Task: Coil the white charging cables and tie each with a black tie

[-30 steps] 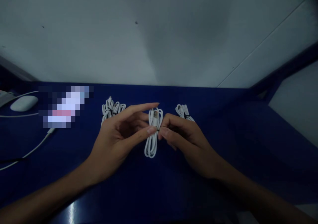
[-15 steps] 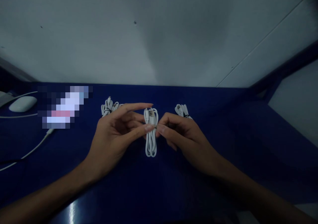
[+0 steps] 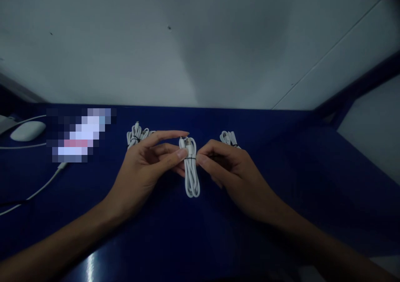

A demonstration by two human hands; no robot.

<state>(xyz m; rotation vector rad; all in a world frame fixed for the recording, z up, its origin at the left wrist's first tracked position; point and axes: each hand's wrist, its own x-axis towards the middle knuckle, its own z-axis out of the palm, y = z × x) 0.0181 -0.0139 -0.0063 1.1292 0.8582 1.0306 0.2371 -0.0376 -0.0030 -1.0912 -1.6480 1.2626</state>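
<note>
A coiled white USB cable (image 3: 192, 178) hangs upright above the blue table, its plugs at the top. My left hand (image 3: 150, 157) pinches it from the left between thumb and fingers, the index finger stretched across behind its top. A thin black twist tie (image 3: 190, 158) goes round the middle of the coil. On the right side, the thumb and index finger of my right hand (image 3: 225, 161) are pinched together at the end of the tie; the tip itself is hidden by the fingers.
Bundled white cables (image 3: 136, 135) lie behind my left hand, and another tied cable (image 3: 229, 138) behind my right. At the left are a white rounded case (image 3: 28, 131), a blurred-out lit device (image 3: 81, 136) and a white cord (image 3: 46, 187). A pale wall (image 3: 125, 57) rises behind the blue table (image 3: 187, 240).
The cable coil has tilted, its lower end swinging slightly right. My left thumb has shifted up and left off the tie, leaving the black band in sight across the coil.
</note>
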